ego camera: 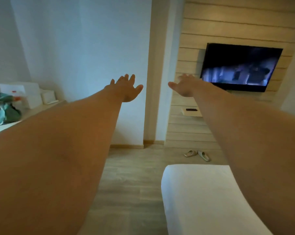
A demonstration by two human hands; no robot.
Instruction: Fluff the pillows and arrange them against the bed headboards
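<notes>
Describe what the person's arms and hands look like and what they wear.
Both arms are bare along their whole visible length: no sleeves show. The left hand and right hand wear no gloves; no watch, bracelet or ring is visible, though the right fingers are blurred. No markings show.

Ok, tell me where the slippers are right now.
In the head view the slippers lie on the wooden floor, right of centre, below the wall-mounted TV and just beyond the white bed corner.

White mattress corner point(199, 200) set low right; pale slippers point(198, 155) on wooden floor point(129, 184) beyond; wall-mounted flat television point(240, 67) above.
</notes>
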